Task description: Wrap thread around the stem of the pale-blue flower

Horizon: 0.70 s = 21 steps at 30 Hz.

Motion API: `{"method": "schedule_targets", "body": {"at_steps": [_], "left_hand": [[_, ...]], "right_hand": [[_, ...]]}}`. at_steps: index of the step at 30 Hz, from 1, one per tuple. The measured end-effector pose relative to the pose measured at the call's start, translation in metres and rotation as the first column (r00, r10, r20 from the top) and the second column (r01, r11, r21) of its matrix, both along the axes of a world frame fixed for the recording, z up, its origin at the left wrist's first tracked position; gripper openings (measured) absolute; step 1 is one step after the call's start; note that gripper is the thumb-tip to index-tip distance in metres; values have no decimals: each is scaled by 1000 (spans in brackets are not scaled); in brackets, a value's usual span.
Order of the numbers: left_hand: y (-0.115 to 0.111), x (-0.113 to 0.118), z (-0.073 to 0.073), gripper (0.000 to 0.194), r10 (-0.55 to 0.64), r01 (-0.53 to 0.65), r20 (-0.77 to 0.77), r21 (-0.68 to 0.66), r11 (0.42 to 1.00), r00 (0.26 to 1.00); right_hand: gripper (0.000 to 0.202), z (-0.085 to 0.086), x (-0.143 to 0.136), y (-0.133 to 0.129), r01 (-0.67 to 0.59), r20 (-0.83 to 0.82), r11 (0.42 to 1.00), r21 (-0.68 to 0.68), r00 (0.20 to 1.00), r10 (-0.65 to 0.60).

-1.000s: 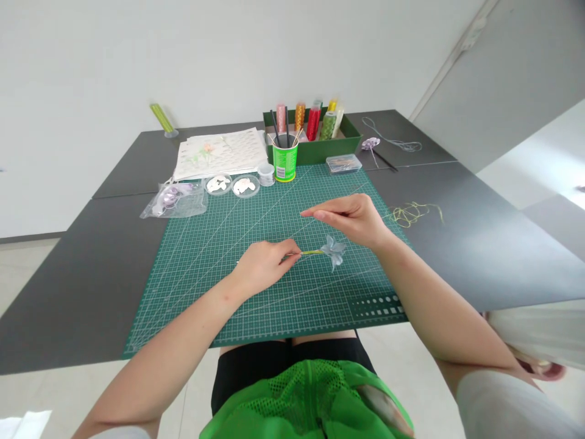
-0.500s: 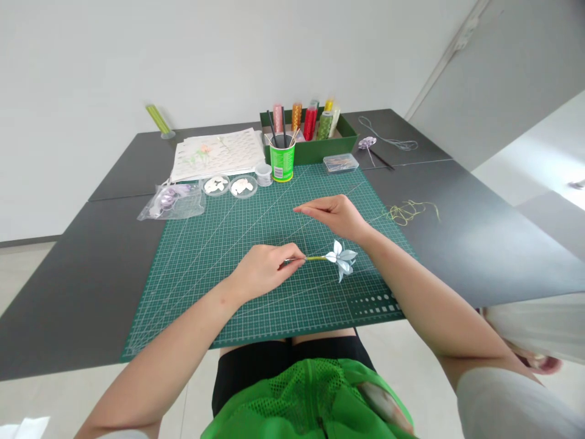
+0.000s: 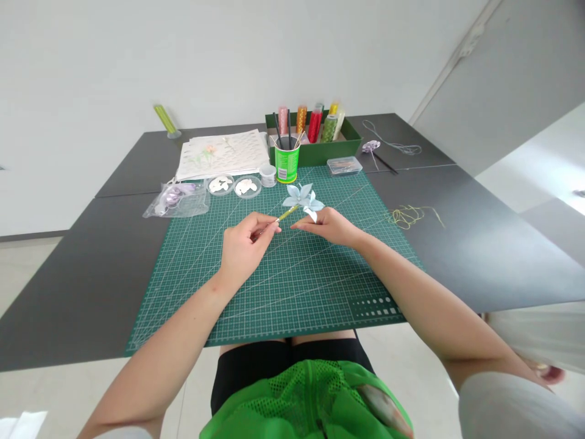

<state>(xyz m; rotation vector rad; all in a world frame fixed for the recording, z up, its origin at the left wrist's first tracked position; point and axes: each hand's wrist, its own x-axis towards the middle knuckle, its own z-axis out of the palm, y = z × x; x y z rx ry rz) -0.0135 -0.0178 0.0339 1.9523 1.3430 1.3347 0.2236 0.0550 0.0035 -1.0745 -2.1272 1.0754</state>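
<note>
as the left hand (image 3: 244, 244) pinches one flower stem (image 3: 287, 213), right hand (image 3: 333, 225) pressed together, two dishes (image 3: 247, 196) beyond

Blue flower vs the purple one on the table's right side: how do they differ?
Pose: the blue flower is held by its green stem in the left hand; the purple flower rests on the table, apart from both hands.
Color: the blue flower is pale blue, the purple flower pale purple.
Shape: the blue flower has spread, pointed petals; the purple flower looks like a compact clump.
Shared: both are pale.
</note>
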Motion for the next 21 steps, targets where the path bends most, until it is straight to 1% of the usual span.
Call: {"method": "schedule_targets", "body": {"at_steps": [3, 6, 8, 13, 17, 21], "left_hand": [[4, -2, 1, 13, 90, -89, 29, -40, 995, 996], [8, -6, 0, 17, 160, -156, 56, -61, 986, 986], [10, -9, -1, 18, 186, -182, 59, -67, 981, 981], [15, -11, -2, 17, 215, -212, 37, -70, 975, 976], [18, -12, -2, 15, 225, -223, 0, -115, 968, 974], [20, -14, -3, 14, 230, -235, -51, -149, 960, 972]], "right_hand": [[30, 7, -1, -4, -97, 19, 994, -59, 995, 98], [29, 10, 0, -6, -136, 44, 986, -95, 989, 141], [28, 11, 0, -6, -153, 40, 983, -105, 987, 158], [30, 12, 0, -8, -213, 10, 968, -131, 976, 216], [29, 16, 0, -11, -270, 7, 954, -131, 962, 273], [28, 23, 1, -14, -298, -2, 948, -113, 954, 300]]}}
